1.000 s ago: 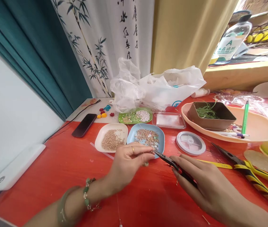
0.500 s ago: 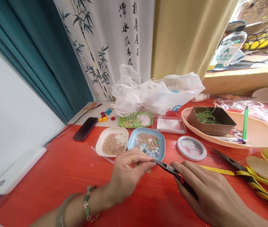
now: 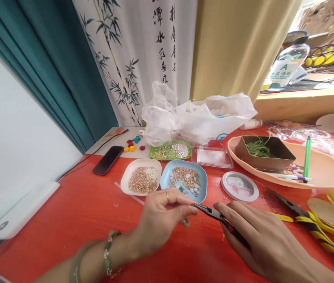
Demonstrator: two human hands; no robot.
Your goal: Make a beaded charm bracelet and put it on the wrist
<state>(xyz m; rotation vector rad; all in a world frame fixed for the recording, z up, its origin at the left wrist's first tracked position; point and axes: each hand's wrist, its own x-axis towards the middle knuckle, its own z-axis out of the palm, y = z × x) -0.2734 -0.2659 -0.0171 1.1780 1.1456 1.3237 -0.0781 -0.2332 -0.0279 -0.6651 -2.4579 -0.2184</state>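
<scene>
The left hand (image 3: 161, 216) has its thumb and forefinger pinched together on a tiny piece (image 3: 194, 203), too small to make out. The right hand (image 3: 255, 228) is wrapped around the slim pliers (image 3: 214, 212), whose narrow tips meet that piece at the left fingertips, so it sits between the two hands, above the red worktop (image 3: 96, 212). Just beyond the left hand lie a cream dish (image 3: 123, 181) of small gold-coloured beads (image 3: 141, 180) and, touching or nearly touching it, a blue dish (image 3: 204, 175) of mixed beads; a green tray (image 3: 167, 157) with pale beads is farther off behind them. A round clear case (image 3: 240, 186) rests just past the right hand, and larger pliers (image 3: 311, 223) with yellow-and-black handles lie to its right. Well left of the left hand is a dark phone (image 3: 108, 160)
</scene>
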